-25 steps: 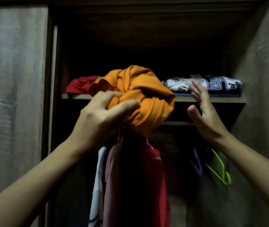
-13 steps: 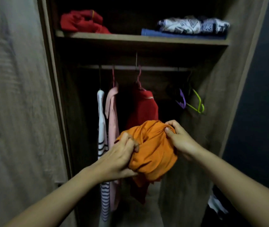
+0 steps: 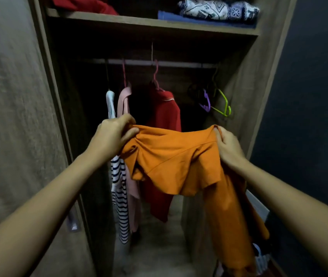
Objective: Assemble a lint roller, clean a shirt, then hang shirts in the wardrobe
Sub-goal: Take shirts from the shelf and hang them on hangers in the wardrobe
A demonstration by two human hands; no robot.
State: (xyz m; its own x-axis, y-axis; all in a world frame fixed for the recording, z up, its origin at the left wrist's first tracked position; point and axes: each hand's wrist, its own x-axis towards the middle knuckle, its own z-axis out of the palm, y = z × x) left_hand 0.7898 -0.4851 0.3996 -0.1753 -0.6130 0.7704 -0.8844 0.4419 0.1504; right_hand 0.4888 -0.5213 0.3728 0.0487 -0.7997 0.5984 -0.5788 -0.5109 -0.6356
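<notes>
I hold the orange shirt [image 3: 171,160] spread before the wardrobe [image 3: 269,76], below the rail [image 3: 179,63]. The left hand [image 3: 115,134] bunches one end and the right hand [image 3: 227,144] pinches the other, fingers [image 3: 133,131] curled tight on cloth. Recommendation: locate the collar and shoulders first, then take the green hanger [image 3: 224,104] or purple hanger [image 3: 207,100], both bare at the rail's right end. On the rail hang a striped shirt [image 3: 120,196], a pink shirt [image 3: 124,100] and a red shirt [image 3: 165,112]. The shelf [image 3: 159,22] above the rail carries red cloth [image 3: 87,5] and a patterned fold [image 3: 217,10].
</notes>
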